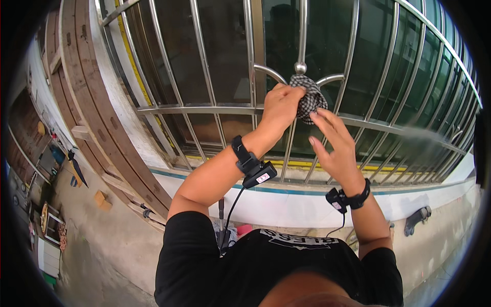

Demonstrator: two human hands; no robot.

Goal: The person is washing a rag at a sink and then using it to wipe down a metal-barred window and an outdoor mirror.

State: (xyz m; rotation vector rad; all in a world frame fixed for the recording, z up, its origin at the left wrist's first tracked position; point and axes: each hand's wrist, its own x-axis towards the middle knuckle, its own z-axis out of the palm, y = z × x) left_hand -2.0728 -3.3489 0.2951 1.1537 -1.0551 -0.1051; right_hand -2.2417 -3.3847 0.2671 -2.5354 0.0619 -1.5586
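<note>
A black-and-white checked cloth [311,100] is bunched against the stainless steel window grille [199,110], just under a round metal ball [300,68] on an upright bar. My left hand [280,104] grips the cloth from its left side, with the fingers closed into it. At the cloth's lower right edge, the fingertips of my right hand [337,144] touch or nearly touch the fabric. That hand's thumb stands apart from its fingers, and nothing shows between them. The cloth hides the place where the curved bars meet the upright.
Dark sliding window glass [322,38] lies behind the bars. Wooden beams [82,76] lean along the wall at left. Beneath the sill are a mop [226,234] and a dark boot [416,220]. A wooden block [102,200] rests on the concrete floor.
</note>
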